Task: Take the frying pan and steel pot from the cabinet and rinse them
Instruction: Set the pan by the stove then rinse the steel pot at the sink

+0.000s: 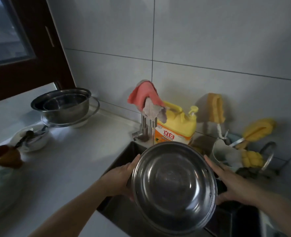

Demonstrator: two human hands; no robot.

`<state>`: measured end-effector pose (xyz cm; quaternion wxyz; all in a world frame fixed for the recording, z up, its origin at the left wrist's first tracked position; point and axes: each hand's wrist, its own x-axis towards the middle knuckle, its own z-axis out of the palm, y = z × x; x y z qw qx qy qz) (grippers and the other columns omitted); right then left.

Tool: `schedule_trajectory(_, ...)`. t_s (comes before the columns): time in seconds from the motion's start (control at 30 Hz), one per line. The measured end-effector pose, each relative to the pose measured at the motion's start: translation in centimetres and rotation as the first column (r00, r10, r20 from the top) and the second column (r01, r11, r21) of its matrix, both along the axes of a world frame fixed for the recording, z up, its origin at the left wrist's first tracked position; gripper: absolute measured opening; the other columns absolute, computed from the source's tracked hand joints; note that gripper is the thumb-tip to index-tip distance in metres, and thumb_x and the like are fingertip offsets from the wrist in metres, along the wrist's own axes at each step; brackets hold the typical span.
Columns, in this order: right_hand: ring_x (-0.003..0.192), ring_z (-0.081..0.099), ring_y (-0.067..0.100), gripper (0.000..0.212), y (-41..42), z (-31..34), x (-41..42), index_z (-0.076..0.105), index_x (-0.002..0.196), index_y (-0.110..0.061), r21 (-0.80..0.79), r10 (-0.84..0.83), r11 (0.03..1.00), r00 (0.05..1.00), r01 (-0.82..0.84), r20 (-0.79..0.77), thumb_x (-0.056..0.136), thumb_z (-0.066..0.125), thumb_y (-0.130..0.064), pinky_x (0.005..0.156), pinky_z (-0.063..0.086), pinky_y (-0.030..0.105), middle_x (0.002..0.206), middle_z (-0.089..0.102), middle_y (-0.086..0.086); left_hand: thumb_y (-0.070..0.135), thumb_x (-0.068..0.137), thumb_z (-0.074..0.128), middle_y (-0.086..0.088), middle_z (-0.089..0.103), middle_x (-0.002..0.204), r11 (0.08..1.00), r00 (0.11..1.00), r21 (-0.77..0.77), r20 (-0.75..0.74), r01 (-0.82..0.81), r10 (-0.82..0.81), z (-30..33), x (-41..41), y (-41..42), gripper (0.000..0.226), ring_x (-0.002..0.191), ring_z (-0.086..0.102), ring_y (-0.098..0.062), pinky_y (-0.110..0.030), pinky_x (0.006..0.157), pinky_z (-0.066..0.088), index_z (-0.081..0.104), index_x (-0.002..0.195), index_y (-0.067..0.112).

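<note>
Steel pot (173,187): out of the cabinet, held over the sink (124,207), tilted with the opening toward the camera.
Hands: left hand (122,177) gripping the left rim, right hand (230,183) wrapped on the right rim; both closed on the pot.
Tap (147,125): thin stream seen running just behind the pot's far rim; it cannot be told whether the pot is being hit by it.
Pot interior: sheen visible, wet or dry cannot be told.
Frying pan: not identified; a dark shape is partly hidden under the pot in the sink, unclear.
Table (64,159): stacked steel bowls (62,105) at the back left, untouched.
Progress (judged): pot fetched, rinse under way or about to be started; pan status unknown.
</note>
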<state>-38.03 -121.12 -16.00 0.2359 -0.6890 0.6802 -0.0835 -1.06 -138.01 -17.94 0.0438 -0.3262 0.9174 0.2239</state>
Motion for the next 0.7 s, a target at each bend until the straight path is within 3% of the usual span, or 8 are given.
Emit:
schedule_trajectory(0.17,0.147,0.011,-0.002,0.140,-2.8,-0.9,0.3,-0.011,0.148,-0.054,0.130,0.015,0.991,0.987,-0.036,0.162,0.053,0.091,-0.056,0.122,0.019,0.031,0.161,0.010,-0.020,0.053,0.055,0.084,0.010,0.024,0.156,0.992,0.991,0.125,0.124,0.028,-0.043,0.4,0.5,-3.3,0.142,0.138,0.034,-0.019,-0.040,0.112,0.031,-0.030,0.139,0.050)
schedule_trajectory(0.27,0.145,0.016,-0.004,0.142,-4.4,-1.4,0.5,-0.010,0.147,-0.055,0.261,-0.001,0.964,0.983,-0.047,0.182,0.048,0.091,-0.059,0.121,0.021,0.029,0.159,0.015,-0.023,0.051,0.052,0.086,0.008,0.032,0.153,0.981,0.979,0.191,0.193,0.026,-0.064,1.4,1.1,-5.5,0.140,0.134,0.039,-0.017,-0.040,0.110,0.035,-0.023,0.141,0.053)
schedule_trajectory(0.37,0.145,0.019,-0.002,0.140,-5.7,-1.7,1.1,-0.008,0.146,-0.058,0.356,-0.024,0.933,0.974,-0.060,0.227,0.048,0.092,-0.057,0.121,0.022,0.031,0.159,0.017,-0.022,0.045,0.052,0.089,0.008,0.043,0.145,0.963,0.961,0.266,0.256,0.038,-0.108,3.1,1.2,-7.5,0.139,0.129,0.044,-0.014,-0.031,0.107,0.038,-0.016,0.143,0.052)
schedule_trajectory(0.47,0.144,0.018,-0.002,0.135,-6.5,-1.7,2.2,-0.005,0.143,-0.060,0.376,-0.032,0.923,0.959,-0.079,0.281,0.051,0.093,-0.048,0.120,0.020,0.026,0.155,0.016,-0.029,0.061,0.035,0.089,0.009,0.050,0.138,0.940,0.936,0.339,0.323,0.025,-0.141,4.9,1.4,-9.0,0.148,0.125,0.047,-0.013,-0.026,0.104,0.039,-0.006,0.147,0.046)
schedule_trajectory(0.5,0.143,0.016,-0.002,0.133,-6.7,-1.7,2.6,-0.005,0.142,-0.060,0.377,-0.035,0.923,0.956,-0.082,0.292,0.054,0.093,-0.043,0.119,0.019,0.022,0.154,0.014,-0.030,0.059,0.035,0.090,0.013,0.051,0.133,0.935,0.927,0.355,0.347,0.015,-0.146,5.4,1.5,-9.1,0.146,0.122,0.048,-0.010,-0.022,0.102,0.039,-0.001,0.149,0.043)
schedule_trajectory(0.57,0.144,0.007,-0.003,0.131,-6.9,-1.8,3.4,-0.005,0.139,-0.061,0.359,-0.033,0.929,0.945,-0.091,0.325,0.056,0.093,-0.036,0.116,0.014,0.015,0.154,0.003,-0.031,0.032,0.056,0.091,0.029,0.050,0.112,0.927,0.911,0.371,0.363,0.050,-0.195,6.7,1.5,-9.6,0.122,0.105,0.049,0.007,-0.003,0.088,0.036,0.007,0.145,0.042)
schedule_trajectory(0.63,0.143,-0.002,-0.007,0.135,-6.9,-2.2,4.3,-0.008,0.141,-0.061,0.322,-0.020,0.942,0.943,-0.093,0.331,0.054,0.093,-0.039,0.115,0.010,0.013,0.154,-0.007,-0.032,0.020,0.065,0.087,0.035,0.043,0.093,0.940,0.898,0.332,0.388,0.075,-0.209,8.4,1.4,-10.3,0.113,0.088,0.046,0.019,0.004,0.073,0.032,0.005,0.138,0.047)
schedule_trajectory(0.7,0.143,-0.003,-0.010,0.142,-6.7,-3.0,5.3,-0.011,0.147,-0.057,0.257,-0.021,0.964,0.942,-0.069,0.334,0.050,0.093,-0.042,0.111,0.008,0.006,0.156,-0.006,-0.033,0.027,0.064,0.089,0.032,0.044,0.097,0.953,0.891,0.295,0.410,0.072,-0.194,9.7,1.4,-10.6,0.116,0.097,0.049,0.011,-0.002,0.084,0.033,0.005,0.141,0.047)
